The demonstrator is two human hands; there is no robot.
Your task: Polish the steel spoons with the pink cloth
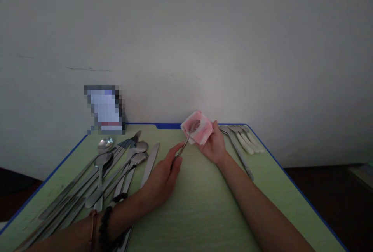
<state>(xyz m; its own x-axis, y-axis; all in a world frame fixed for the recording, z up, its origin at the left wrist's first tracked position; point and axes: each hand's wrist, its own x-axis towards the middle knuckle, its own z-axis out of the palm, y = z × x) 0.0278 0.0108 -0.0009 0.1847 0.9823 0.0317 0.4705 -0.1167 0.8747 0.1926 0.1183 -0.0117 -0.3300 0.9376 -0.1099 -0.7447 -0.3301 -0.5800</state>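
Note:
My left hand (163, 176) is closed around the handle of a metal spoon (195, 126), which slants up and to the right. The spoon's bowl rests against a folded pink and white cloth (204, 129). From behind and below, my right hand (215, 145) grips that cloth, its palm turned up and thumb at the right edge; some fingers are hidden under the cloth. Beneath my left forearm and to its left lies a spread of metal cutlery, with several spoons (103, 159) and a table knife (150, 162) nearest the hand.
Several forks with cream handles (247, 142) and a longer metal utensil (240, 155) lie at the table's right. A blurred phone-like device (106, 108) leans on the wall (186, 42) at the back left. The green table (186, 221) has a blue edge.

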